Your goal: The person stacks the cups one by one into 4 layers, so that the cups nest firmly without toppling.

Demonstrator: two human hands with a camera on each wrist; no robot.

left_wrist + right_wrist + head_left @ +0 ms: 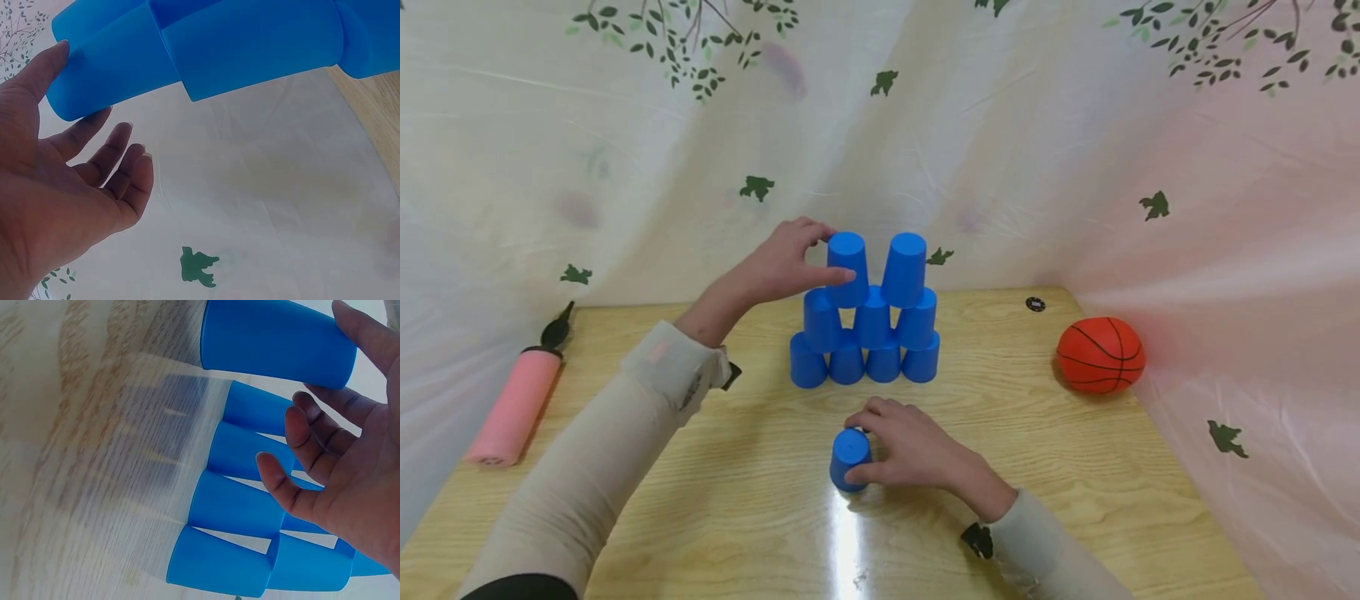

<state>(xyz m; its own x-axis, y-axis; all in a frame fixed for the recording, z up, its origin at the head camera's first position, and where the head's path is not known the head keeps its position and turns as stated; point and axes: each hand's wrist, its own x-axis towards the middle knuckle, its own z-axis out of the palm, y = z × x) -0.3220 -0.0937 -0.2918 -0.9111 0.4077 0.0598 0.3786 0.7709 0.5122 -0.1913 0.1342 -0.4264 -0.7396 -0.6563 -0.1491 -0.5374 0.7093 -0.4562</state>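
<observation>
Upside-down blue cups (872, 318) stand stacked in a tiered pyramid, several in the bottom row, three in the middle and two on top. My left hand (777, 265) pinches the upper-left cup (850, 258) between thumb and index finger; that cup rests on the middle row. In the left wrist view the other fingers of the left hand (81, 175) curve loosely below it. Nearer me, my right hand (921, 450) pinches a single upside-down cup (848, 454) near its base. The right wrist view shows this cup (275, 344) upright on its rim, level with the tabletop.
A pink hand pump (518, 404) with a black nozzle lies at the left of the wooden table (737, 500). On the right sit a small orange basketball (1101, 355) and a black round chip (1035, 304). A leaf-patterned curtain (662, 167) hangs behind the table.
</observation>
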